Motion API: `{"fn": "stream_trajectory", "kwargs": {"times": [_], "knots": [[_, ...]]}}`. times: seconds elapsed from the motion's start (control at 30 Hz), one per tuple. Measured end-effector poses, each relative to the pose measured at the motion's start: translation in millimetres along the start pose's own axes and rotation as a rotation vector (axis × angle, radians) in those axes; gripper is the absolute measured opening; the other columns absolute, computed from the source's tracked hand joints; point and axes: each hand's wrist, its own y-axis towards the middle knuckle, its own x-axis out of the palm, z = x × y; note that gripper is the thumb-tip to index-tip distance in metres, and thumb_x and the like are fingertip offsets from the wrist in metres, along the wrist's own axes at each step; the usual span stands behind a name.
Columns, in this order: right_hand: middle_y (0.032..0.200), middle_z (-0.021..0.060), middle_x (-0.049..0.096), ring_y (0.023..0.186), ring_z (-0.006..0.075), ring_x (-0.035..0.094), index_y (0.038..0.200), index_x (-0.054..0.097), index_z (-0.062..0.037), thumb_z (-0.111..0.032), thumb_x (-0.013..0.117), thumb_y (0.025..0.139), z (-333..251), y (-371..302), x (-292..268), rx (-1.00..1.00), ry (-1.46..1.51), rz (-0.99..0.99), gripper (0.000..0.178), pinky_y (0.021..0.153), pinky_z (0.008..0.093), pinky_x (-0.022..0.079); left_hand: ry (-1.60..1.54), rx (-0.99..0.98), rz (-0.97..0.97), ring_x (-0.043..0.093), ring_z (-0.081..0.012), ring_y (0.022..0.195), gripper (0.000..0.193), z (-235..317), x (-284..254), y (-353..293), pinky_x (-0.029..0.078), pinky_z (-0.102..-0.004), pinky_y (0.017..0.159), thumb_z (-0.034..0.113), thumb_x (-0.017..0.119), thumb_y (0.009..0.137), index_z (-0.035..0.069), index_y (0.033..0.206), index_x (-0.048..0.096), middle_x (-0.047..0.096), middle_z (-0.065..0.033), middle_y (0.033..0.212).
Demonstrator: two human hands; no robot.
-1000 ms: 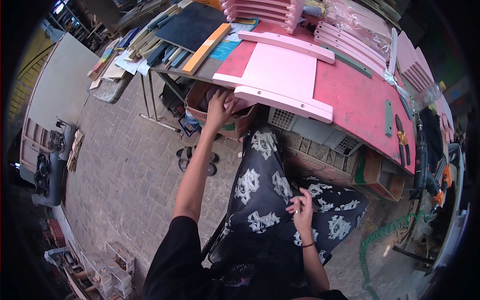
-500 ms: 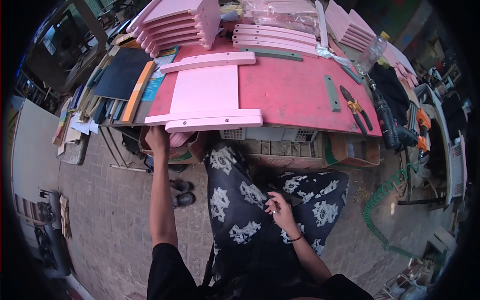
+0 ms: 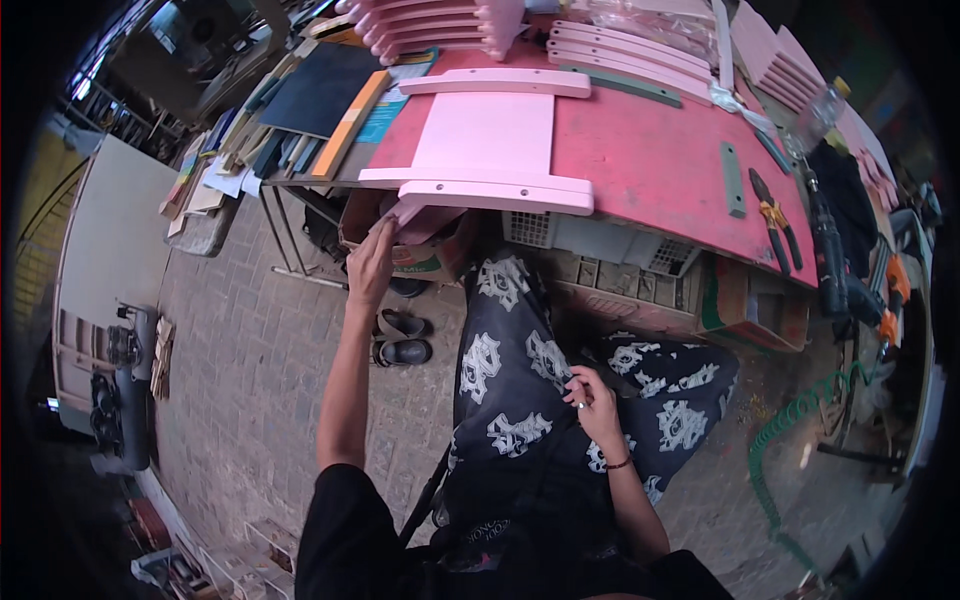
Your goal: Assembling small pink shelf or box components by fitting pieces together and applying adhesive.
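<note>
- my left grip has its fingertips drawn together, and it seems to pinch the end of a pink piece; the rest is hard to make out.
- this piece is just ahead of the left grip, at the front edge of the desk, above a cardboard box.
- i judge it light and stiff, a little slippery from smooth paint; its narrow sides would give surer hold than the tip.
- ahead and right of this grip, a pink rail lies along a pink panel.
- my right grip is half curled near the patterned trousers; i cannot tell if it holds something small.
</note>
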Motion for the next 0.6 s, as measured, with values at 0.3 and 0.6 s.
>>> {"fn": "stream_trajectory", "kwargs": {"times": [0.3,0.6], "knots": [[0.097,0.0103,0.068,0.084,0.0152,0.07,0.118,0.06,-0.001,-0.015,0.052,0.103,-47,2,2,0.077,0.136,-0.058,0.022,0.071,0.0263,0.054,-0.017,0.278,0.079,0.072,-0.0315,0.09,0.013,85,-125,1,0.06,-0.0476,0.083,-0.007,0.066,0.084,-0.004,0.096,0.062,0.072,-0.0185,0.095],[0.125,0.0229,0.054,0.089,0.0264,0.07,0.155,0.007,-0.0014,-0.018,0.05,0.098,-190,-18,-45,0.161,0.87,-0.446,0.074,0.053,0.0326,0.059,-0.481,0.546,-0.021,0.071,-0.0211,0.092,0.012,193,-161,-13,0.059,-0.0433,0.087,0.007,0.062,0.084,0.013,0.091,0.057,0.068,-0.002,0.099]]}}
